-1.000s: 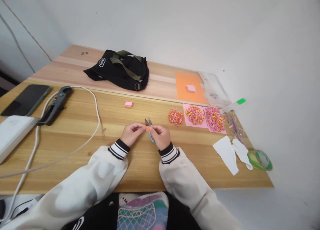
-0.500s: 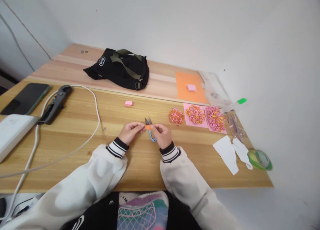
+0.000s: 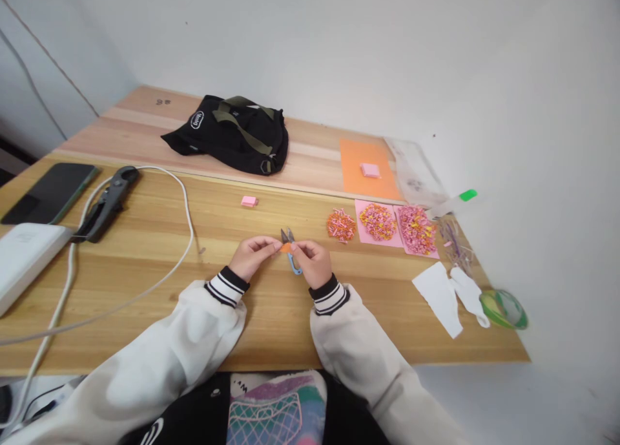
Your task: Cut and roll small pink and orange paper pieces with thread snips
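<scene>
Left hand (image 3: pixel 252 256) and right hand (image 3: pixel 312 262) pinch tiny orange paper bit (image 3: pixel 287 247) between fingertips, low over table (image 3: pixel 159 283). Small blue snips (image 3: pixel 291 250) lie just behind (blades apart). Farther right: three heaps of paper bits (image 3: pixel 378 223), two on pink sheets. Black bag (image 3: pixel 232 134) at back.

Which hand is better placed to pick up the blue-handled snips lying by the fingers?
Probably right. The right hand lies against the blue-handled snips; the left hand sits farther left. Both pinch the orange piece.
</scene>
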A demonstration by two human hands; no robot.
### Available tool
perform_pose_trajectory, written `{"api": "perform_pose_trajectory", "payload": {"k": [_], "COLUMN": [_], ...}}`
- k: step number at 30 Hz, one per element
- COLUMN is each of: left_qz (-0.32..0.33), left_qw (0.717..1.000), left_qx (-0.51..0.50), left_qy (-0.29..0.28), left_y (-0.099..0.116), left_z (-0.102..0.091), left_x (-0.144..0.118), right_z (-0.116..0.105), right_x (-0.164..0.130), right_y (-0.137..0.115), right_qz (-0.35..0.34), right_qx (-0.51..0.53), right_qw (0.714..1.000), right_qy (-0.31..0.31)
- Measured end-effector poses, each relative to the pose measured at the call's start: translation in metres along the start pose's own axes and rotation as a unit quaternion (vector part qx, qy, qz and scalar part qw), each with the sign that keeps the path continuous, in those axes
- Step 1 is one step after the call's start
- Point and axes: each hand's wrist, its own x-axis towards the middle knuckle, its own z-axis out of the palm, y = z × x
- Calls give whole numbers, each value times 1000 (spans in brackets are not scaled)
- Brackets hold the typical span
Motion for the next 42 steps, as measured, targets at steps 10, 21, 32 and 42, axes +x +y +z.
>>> {"api": "perform_pose_trajectory", "payload": {"k": [10,21,32,42], "left_qz": [8,-8,-4,-10], "left_qw": [1000,1000,999,999], "left_qx": [18,23,31,18], "left_qy": [-7,-13,-8,-28], "left_y": [1,1,-1,-1], "left_z": [1,0,0,-1], "left_x": [0,-1,0,0], "right_z": [0,1,1,2], "right_x": [1,1,1,2], "right_y": [3,6,6,7], "right_qz": [-22,-21,-14,-20], "right_qx": [-6,-2,-10,-2], "right_qw": [1000,1000,1000,1000], "right_qy": [-5,-12,-9,-13]}}
